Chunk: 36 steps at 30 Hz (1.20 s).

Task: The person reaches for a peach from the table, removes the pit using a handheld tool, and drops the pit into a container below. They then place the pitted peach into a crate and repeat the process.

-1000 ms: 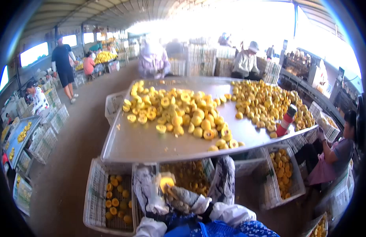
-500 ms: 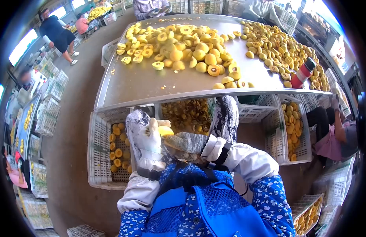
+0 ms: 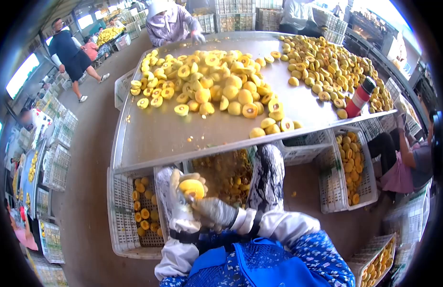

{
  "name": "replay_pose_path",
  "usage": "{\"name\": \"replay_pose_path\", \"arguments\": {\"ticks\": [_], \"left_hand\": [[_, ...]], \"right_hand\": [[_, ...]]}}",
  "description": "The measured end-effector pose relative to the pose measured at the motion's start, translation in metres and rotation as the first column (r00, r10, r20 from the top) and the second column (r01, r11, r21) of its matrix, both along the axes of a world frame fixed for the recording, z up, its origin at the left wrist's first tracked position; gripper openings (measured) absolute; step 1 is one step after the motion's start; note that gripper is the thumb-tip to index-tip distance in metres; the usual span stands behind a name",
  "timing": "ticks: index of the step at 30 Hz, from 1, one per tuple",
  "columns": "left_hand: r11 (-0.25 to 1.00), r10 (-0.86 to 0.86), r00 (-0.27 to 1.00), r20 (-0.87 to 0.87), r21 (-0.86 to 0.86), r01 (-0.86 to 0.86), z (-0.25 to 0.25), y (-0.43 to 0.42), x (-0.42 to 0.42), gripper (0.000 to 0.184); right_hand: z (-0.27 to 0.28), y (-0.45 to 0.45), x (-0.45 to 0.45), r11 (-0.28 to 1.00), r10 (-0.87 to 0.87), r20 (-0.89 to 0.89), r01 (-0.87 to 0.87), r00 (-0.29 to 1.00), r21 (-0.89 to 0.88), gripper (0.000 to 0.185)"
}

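Note:
My left hand [image 3: 179,193], in a pale glove, is closed around a yellow peach half [image 3: 192,188] above my lap, with the orange flesh showing. Close below it, my right hand [image 3: 214,211] in a grey knit glove is curled shut with its fingertips near the fruit. Motion blurs those fingers, and whatever they grip is hidden. Between my knees, under the table edge, a crate holds peach scraps [image 3: 233,179]. To the left of my leg stands a white crate [image 3: 117,217] with several peach halves [image 3: 144,215] in it.
On the metal table [image 3: 154,138] lie a large heap of peaches [image 3: 216,86] and, at right, a second heap of halves [image 3: 326,67]. A red bottle [image 3: 360,98] stands at its right edge. Another crate [image 3: 372,191] of halves is at right. Co-workers sit around; one person [image 3: 71,52] walks at left.
My view has tilted, so the table appears lower. The peach half has turned its orange face up in my left hand. The co-worker across the table now reaches onto it; the walking person has stepped on.

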<state>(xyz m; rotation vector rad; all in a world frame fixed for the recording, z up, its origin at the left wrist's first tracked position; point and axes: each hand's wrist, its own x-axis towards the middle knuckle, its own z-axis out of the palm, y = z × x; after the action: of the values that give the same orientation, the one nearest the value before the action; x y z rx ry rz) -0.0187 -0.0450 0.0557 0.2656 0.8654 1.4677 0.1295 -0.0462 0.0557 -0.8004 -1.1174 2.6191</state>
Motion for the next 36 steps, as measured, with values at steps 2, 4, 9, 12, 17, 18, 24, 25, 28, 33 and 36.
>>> {"name": "replay_pose_path", "arguments": {"ticks": [2,4,9,12,17,18,24,25,28,33,36], "left_hand": [[0.999,0.03,0.992,0.122,0.031,-0.034,-0.003,0.007,-0.018,0.055],[0.976,0.217,0.973,0.077,0.009,-0.218,-0.002,0.002,-0.037,0.052],[0.806,-0.123,0.388,-0.914,-0.32,-0.499,-0.024,-0.034,-0.154,0.042],[0.939,-0.197,-0.794,-0.575,0.122,-0.321,0.018,0.009,-0.136,0.048],[0.971,0.219,-0.546,-0.809,0.127,0.201,0.075,0.226,-0.034,0.058],[0.969,0.214,-0.643,-0.735,0.078,0.234,0.056,0.271,-0.026,0.06],[0.925,-0.084,-0.643,-0.761,-0.299,0.234,-0.019,0.375,0.008,0.071],[0.93,-0.095,-0.592,-0.801,-0.283,0.234,-0.014,0.364,0.008,0.071],[0.952,-0.195,-0.033,-0.98,-0.197,0.233,-0.004,0.332,0.001,0.058],[0.967,-0.058,0.993,-0.105,0.242,0.082,0.006,0.226,-0.025,0.038],[0.982,-0.064,0.949,0.309,0.189,0.005,-0.003,0.158,-0.032,0.048]], "right_hand": [[-0.086,-0.011,-0.029,0.48,-0.097,-0.438,0.427,0.894,0.766,0.038],[-0.069,-0.003,-0.026,0.743,-0.174,-0.324,0.34,0.93,0.576,0.029],[-0.091,0.041,0.011,0.837,-0.315,-0.056,0.25,0.948,-0.486,0.041],[-0.076,0.041,0.03,0.747,-0.424,-0.033,0.329,0.905,-0.577,0.045],[-0.098,0.08,0.027,0.931,-0.327,-0.247,0.265,0.912,-0.253,0.032],[-0.091,0.094,0.026,0.941,-0.331,-0.187,0.308,0.925,-0.143,0.031],[-0.058,0.164,0.02,0.653,-0.439,-0.031,0.343,0.898,0.675,0.028],[-0.053,0.167,0.019,0.544,-0.449,-0.025,0.295,0.893,0.785,0.028],[-0.038,0.165,0.017,0.108,-0.442,-0.052,0.111,0.895,0.988,0.028],[-0.037,0.137,0.014,-0.473,-0.349,-0.186,-0.001,0.918,0.881,0.031],[-0.049,0.103,0.028,-0.594,-0.33,-0.208,-0.031,0.921,0.804,0.034]]}}
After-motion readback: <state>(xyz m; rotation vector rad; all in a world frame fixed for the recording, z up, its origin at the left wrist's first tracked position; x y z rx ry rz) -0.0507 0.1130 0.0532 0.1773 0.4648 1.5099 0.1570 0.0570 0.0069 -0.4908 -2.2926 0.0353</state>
